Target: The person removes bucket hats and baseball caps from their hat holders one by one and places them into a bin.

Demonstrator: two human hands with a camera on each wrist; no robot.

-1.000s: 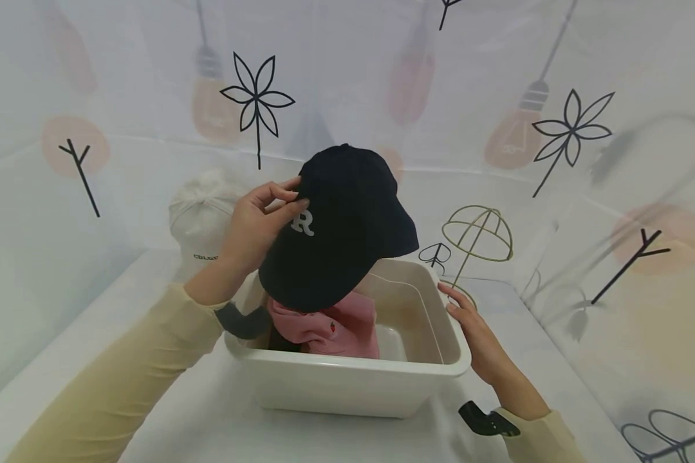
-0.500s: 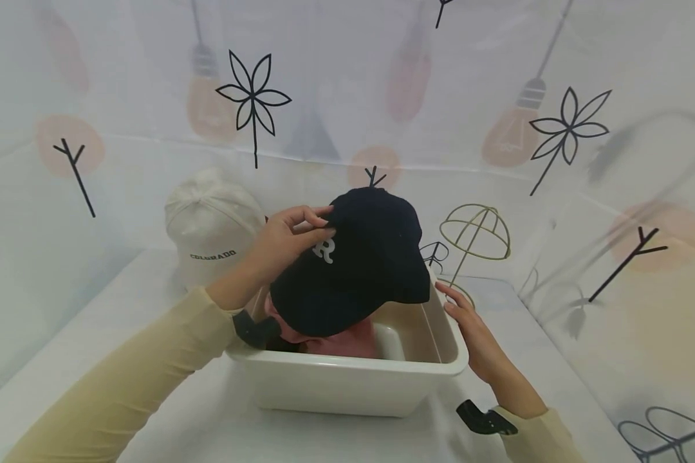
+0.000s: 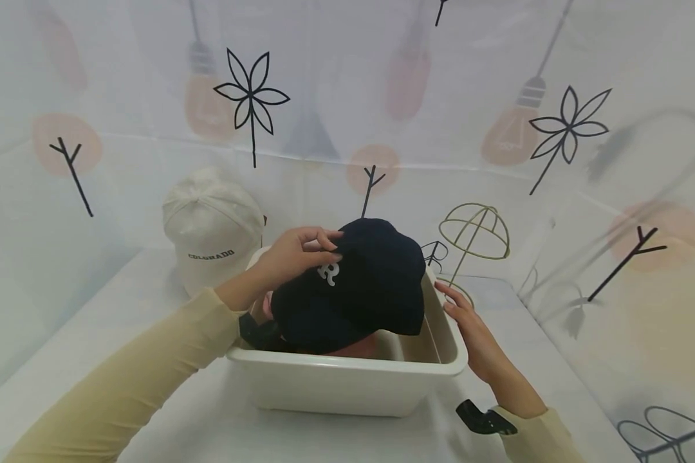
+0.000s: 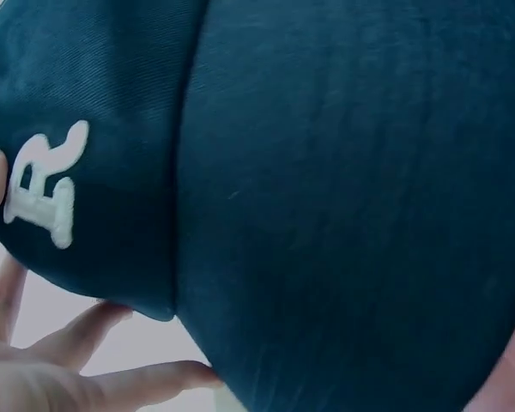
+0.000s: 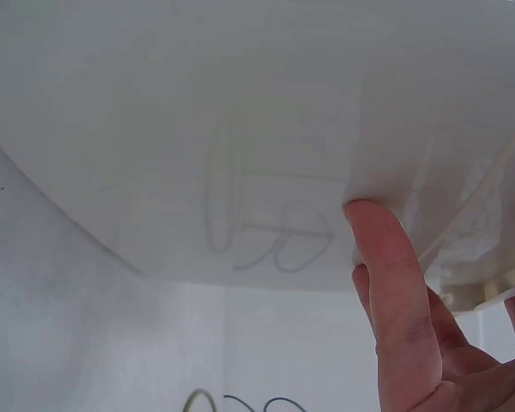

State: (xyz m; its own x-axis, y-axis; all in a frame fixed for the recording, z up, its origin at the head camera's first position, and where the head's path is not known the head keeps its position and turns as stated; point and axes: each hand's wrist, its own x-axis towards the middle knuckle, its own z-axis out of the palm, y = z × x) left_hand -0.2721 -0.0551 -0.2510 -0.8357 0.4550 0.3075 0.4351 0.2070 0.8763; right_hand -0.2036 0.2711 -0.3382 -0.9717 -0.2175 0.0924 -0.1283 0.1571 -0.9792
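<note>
My left hand (image 3: pixel 292 254) pinches the crown of a dark navy baseball cap (image 3: pixel 376 289) between thumb and fingers, beside its white letter R. The cap is tilted, brim down, low in the white plastic bin (image 3: pixel 347 386). Up close in the left wrist view, the brim (image 4: pixel 352 206) fills most of the picture. Under the cap lies a pink cloth item (image 3: pixel 359 347), mostly hidden. My right hand (image 3: pixel 475 334) rests at the bin's right side; the right wrist view shows nearly straight fingers (image 5: pixel 395 283) touching the outer wall (image 5: pixel 266 112).
Behind the bin on the left stands a white cap (image 3: pixel 214 218) marked COLORADO. An olive wire stand (image 3: pixel 476 235) with a domed top is at the back right. The white table (image 3: pixel 168 411) meets a printed fabric backdrop (image 3: pixel 324 77).
My left hand has lowered the navy cap down and slightly right into the bin, covering more of the pink item. The white cap shows more fully. My right hand stays at the bin's side.
</note>
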